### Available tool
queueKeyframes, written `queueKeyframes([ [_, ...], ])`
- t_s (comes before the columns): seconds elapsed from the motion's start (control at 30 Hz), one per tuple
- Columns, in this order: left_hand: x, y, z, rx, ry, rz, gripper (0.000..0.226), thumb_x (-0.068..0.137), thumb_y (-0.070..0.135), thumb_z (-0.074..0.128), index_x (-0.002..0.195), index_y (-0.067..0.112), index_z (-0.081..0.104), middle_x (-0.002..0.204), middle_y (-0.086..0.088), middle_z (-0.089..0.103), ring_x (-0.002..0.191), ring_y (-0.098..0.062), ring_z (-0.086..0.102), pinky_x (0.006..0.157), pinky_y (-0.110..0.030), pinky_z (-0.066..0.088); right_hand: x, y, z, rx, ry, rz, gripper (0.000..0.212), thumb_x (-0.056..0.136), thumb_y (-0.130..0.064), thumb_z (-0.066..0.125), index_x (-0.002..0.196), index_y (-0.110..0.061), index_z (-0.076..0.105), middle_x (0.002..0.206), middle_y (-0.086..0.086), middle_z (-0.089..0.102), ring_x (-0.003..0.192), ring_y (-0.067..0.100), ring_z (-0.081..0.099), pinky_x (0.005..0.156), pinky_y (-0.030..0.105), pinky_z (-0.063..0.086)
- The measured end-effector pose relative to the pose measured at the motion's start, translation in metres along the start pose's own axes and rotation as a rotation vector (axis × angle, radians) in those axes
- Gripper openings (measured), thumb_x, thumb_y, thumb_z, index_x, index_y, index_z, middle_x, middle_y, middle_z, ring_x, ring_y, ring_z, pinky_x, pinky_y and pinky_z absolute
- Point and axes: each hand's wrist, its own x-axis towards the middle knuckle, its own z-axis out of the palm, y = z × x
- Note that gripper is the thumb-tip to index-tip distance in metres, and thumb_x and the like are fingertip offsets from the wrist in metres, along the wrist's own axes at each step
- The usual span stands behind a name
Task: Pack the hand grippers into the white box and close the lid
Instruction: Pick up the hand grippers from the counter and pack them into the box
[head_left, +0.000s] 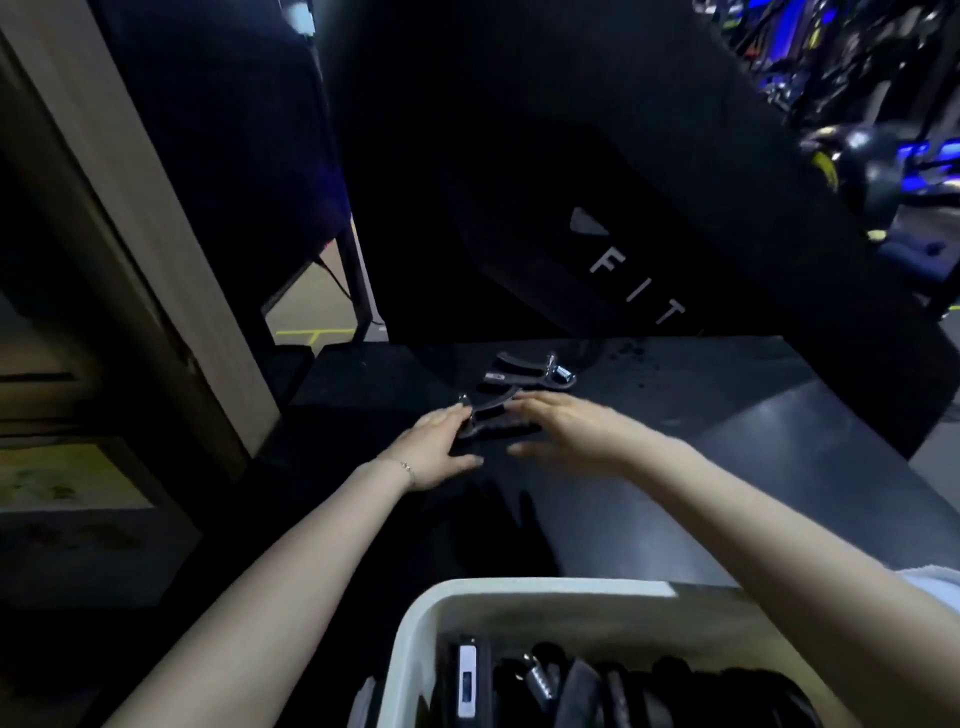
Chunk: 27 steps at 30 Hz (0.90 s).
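Two black hand grippers lie on the dark table top (727, 431). The nearer hand gripper (488, 415) sits between my hands; the farther hand gripper (535, 371) lies just behind it, untouched. My left hand (441, 447) touches the near gripper's left end with fingers and thumb spread around it. My right hand (566, 428) reaches over its right end, blurred, fingers extended. The white box (415, 649) stands open at the bottom of the view, with several black grippers lying inside it. No lid is visible.
A tall black panel (623, 234) with white letters rises right behind the table. A beige door frame (130, 260) stands at the left. Gym equipment (857, 156) with blue lights fills the far right.
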Motion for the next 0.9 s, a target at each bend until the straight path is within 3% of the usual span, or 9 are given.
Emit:
queueKeyframes([
  [0.33,0.068,-0.009,0.030,0.112,-0.106,-0.096,0.078,0.091,0.055,0.043,0.150,0.026,0.001,0.159,0.005,-0.004,0.146,-0.021,-0.007,0.116,-0.051,0.013,0.022,0.020,0.038,0.101,-0.137,0.095,0.074,0.089,-0.050,0.049,0.148,-0.019,0.018,0.157,0.004,0.018,0.145,0.016,0.014,0.118,0.034,0.018],
  [0.43,0.070,-0.010,0.034,0.185,-0.024,-0.040,0.071,0.092,0.050,0.044,0.150,0.026,0.010,0.159,0.003,0.012,0.146,-0.023,0.004,0.115,-0.050,0.015,0.021,0.017,0.038,0.101,-0.136,0.110,0.074,0.089,-0.052,0.049,0.148,-0.018,0.020,0.157,0.003,0.020,0.145,0.016,0.015,0.117,0.038,0.021],
  [0.57,0.056,-0.005,0.034,0.222,0.100,0.035,0.067,0.089,0.045,0.054,0.145,0.018,0.029,0.142,-0.008,0.040,0.136,-0.025,0.025,0.115,-0.044,0.016,0.015,0.014,0.036,0.066,-0.149,0.148,0.075,0.088,-0.053,0.051,0.148,-0.022,0.020,0.157,0.001,0.018,0.145,0.016,0.017,0.115,0.040,0.024],
  [0.73,0.017,0.002,0.032,0.072,0.091,-0.020,0.074,0.081,0.045,0.065,0.142,0.016,0.034,0.132,-0.010,0.045,0.130,-0.027,0.030,0.112,-0.037,0.024,-0.008,0.005,0.016,0.010,-0.174,0.175,0.081,0.087,-0.051,0.054,0.150,-0.023,0.012,0.159,0.000,0.010,0.145,0.017,0.015,0.115,0.036,0.023],
  [0.9,-0.026,0.017,-0.006,0.137,0.223,0.123,0.077,0.075,0.042,0.071,0.139,0.013,0.039,0.128,-0.006,0.052,0.128,-0.022,0.035,0.110,-0.032,0.026,-0.045,-0.017,-0.014,-0.045,-0.102,0.176,0.085,0.087,-0.051,0.055,0.150,-0.022,0.007,0.160,-0.001,0.004,0.145,0.019,0.015,0.111,0.032,0.024],
])
